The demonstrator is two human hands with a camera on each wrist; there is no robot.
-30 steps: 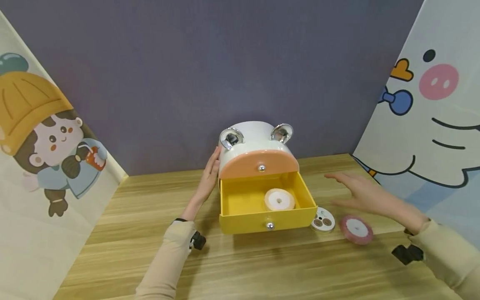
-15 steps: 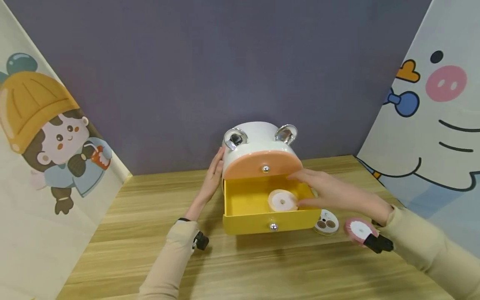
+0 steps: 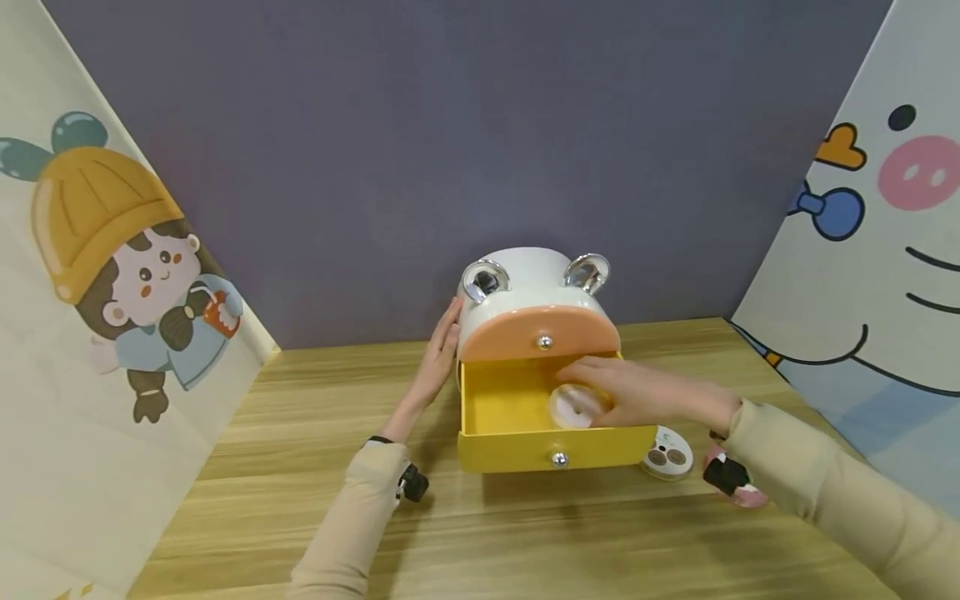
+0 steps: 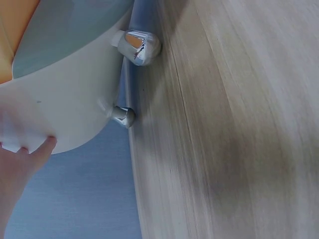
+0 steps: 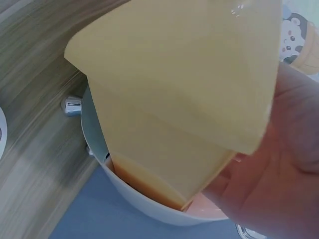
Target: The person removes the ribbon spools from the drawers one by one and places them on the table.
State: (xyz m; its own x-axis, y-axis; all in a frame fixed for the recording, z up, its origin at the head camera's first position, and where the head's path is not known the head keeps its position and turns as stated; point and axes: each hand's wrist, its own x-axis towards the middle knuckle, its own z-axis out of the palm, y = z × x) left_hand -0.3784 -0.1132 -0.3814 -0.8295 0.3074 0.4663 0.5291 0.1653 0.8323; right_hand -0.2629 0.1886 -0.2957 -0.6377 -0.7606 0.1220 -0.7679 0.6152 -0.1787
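Observation:
A white box (image 3: 517, 279) with silver ears and an orange upper drawer front stands against the back wall, its yellow lower drawer (image 3: 517, 450) pulled out. My left hand (image 3: 435, 358) rests on the box's left side with straight fingers; the left wrist view shows the left hand (image 4: 20, 167) against the white wall. My right hand (image 3: 630, 387) reaches into the drawer, fingers and thumb about the pale ribbon roll (image 3: 573, 407). In the right wrist view the drawer front (image 5: 174, 64) hides the roll and the fingertips of the right hand (image 5: 279, 164).
On the wooden table (image 3: 300, 483), right of the drawer, lies a round white tin (image 3: 669, 454) with brown dots. A pink ribbon roll (image 3: 750, 497) is partly hidden under my right wrist. Silver feet (image 4: 139, 47) stand under the box.
My right hand has moved left from above the table into the drawer and down to the pale roll. My left hand has stayed at the box's side. The whole view has shifted slightly.

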